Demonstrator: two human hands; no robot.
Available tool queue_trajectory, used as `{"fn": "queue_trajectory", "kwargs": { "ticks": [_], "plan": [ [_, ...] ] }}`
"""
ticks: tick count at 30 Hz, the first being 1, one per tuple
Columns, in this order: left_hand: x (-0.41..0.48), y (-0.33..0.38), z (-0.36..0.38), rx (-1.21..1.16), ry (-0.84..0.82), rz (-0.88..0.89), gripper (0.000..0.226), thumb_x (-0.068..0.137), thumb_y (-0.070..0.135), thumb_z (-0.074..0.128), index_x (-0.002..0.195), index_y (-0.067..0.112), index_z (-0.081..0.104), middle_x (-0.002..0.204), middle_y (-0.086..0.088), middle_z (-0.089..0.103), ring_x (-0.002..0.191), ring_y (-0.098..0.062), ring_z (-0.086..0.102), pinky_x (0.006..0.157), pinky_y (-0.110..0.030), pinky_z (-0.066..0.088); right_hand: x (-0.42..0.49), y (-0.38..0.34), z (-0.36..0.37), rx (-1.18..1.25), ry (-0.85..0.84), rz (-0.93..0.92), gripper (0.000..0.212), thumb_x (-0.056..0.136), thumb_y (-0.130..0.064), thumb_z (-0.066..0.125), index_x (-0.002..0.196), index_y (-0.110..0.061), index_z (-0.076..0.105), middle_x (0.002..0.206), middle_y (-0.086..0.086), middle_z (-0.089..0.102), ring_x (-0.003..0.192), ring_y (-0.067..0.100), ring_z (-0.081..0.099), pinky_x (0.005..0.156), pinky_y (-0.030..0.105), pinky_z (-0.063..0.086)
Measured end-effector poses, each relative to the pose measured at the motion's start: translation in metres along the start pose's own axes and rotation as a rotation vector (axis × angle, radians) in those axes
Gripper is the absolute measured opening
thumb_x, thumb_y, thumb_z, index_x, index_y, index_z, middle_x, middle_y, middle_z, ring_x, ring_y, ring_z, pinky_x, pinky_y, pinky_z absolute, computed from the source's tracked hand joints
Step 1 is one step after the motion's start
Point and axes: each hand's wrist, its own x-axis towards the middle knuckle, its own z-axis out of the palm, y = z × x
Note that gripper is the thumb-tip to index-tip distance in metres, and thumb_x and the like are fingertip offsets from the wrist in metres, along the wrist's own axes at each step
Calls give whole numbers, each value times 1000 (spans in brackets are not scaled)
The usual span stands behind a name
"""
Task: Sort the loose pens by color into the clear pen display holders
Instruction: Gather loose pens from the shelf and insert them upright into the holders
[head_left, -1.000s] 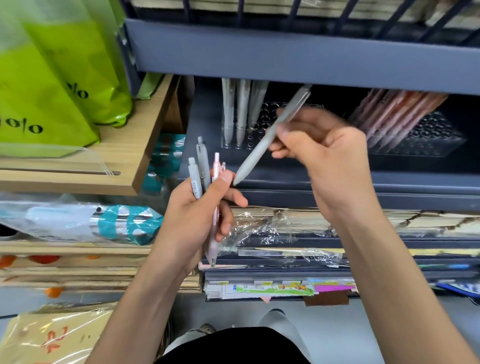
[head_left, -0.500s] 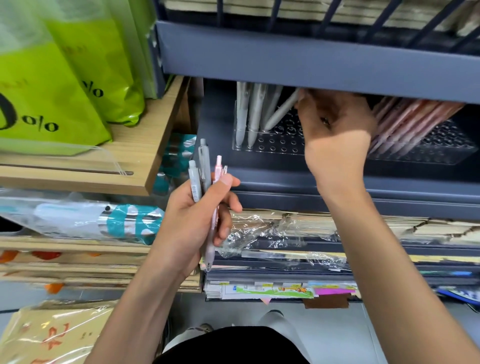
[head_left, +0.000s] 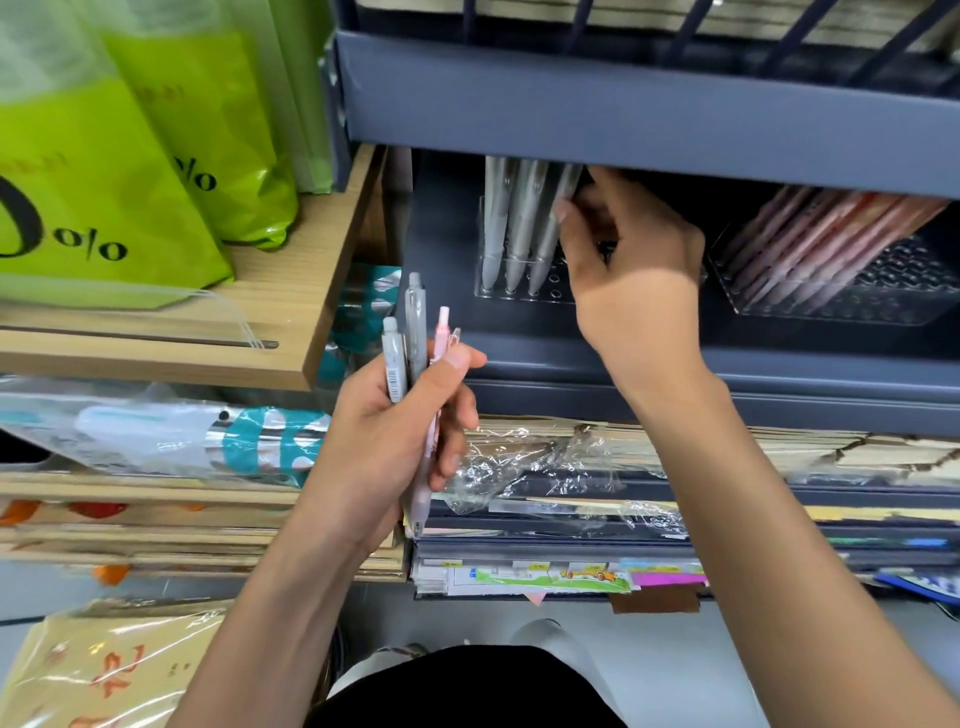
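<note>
Right hand (head_left: 631, 280): fingers pinched on a grey pen (head_left: 551, 228) at the clear holder (head_left: 519, 295), upper centre.
Left hand (head_left: 395, 436): fingers closed around loose pens (head_left: 415, 332), centre.
Advice: tip is to be seated fully before release.

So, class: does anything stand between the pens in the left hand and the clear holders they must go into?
Yes. The right hand is at the grey-pen holder, covering its free holes. The pink-pen holder sits unblocked, though the shelf edge overhangs both.
</note>
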Motion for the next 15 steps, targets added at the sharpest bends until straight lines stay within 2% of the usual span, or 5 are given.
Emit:
{"fn": "queue_trajectory", "kwargs": {
  "ticks": [10,15],
  "plan": [
    [1,-7,10,26,-21,19,17,87,41,67,86,24,70,63,-5,64,36,-14,46,36,-19,34,-3,3,1,31,44,-79,25,94,-14,58,112,1,65,92,17,70,84,34,65,77,31,43],
    [-2,-13,16,33,-22,40,18,88,37,68,76,26,62,68,-7,67,35,-14,46,34,-18,34,-8,4,-4,257,7,94,32,91,-15,61,121,-5,62,91,4,70,79,17,65,80,26,51]
  ]
}}
